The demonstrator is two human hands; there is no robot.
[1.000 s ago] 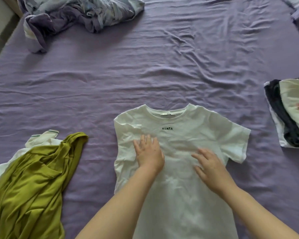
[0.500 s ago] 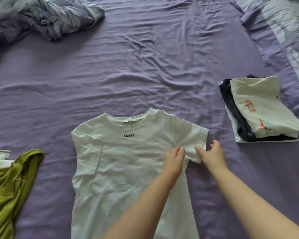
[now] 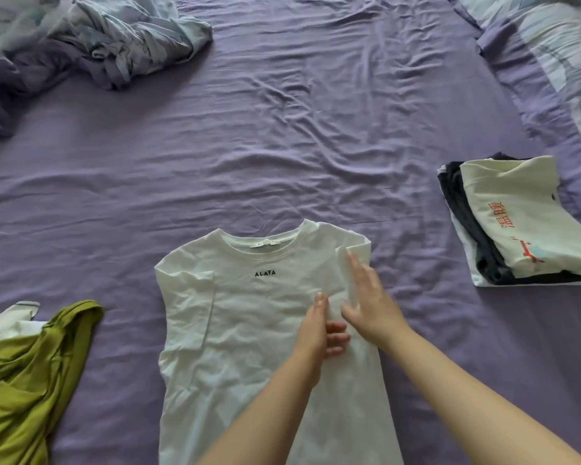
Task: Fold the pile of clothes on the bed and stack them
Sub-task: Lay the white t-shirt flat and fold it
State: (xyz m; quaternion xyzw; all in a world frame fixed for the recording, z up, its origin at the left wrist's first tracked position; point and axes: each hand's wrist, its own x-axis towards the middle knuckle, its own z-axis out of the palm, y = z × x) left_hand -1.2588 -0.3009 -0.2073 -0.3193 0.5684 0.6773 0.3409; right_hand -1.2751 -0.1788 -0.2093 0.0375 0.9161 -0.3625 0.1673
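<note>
Mid-fold on the white tee (image 3: 249, 330), which lies face up near the middle of the purple bed sheet (image 3: 282, 146). Its right sleeve is already tucked in over the body. The right hand (image 3: 369, 297) lies flat with fingers straight, pressing that flap down; the left hand (image 3: 319, 325) rests beside it, fingers relaxed, gripping nothing. Next I'd guess the left sleeve needs the same treatment. Folded stack (image 3: 524, 226) sits to the right, green top (image 3: 31, 380) waits near left, crumpled bedding (image 3: 91, 38) far left.
</note>
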